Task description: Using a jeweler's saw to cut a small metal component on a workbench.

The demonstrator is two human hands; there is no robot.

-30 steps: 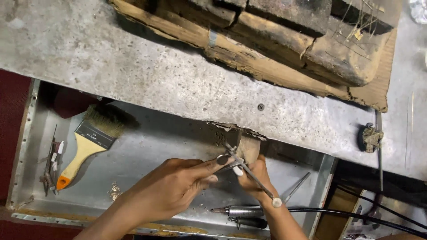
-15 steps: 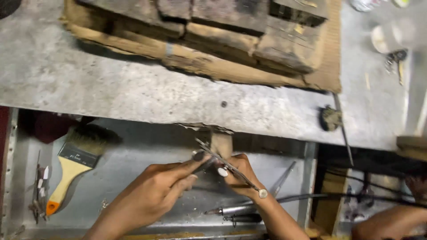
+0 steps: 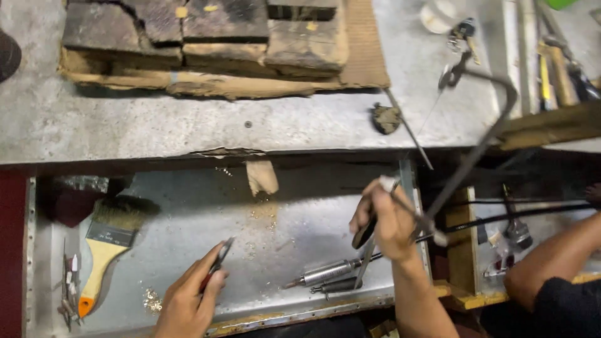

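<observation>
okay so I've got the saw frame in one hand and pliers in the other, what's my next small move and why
Probably bring the right hand with the saw frame back toward the wooden peg. The frame hangs out past the tray's right edge, while the left hand and pliers sit low in the tray.

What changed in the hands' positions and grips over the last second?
Both hands left the wooden peg, where they worked together. The left hand dropped toward the tray's front edge holding pliers. The right hand moved right and now grips a saw frame. The paintbrush and rotary handpieces stayed in the tray.
</observation>
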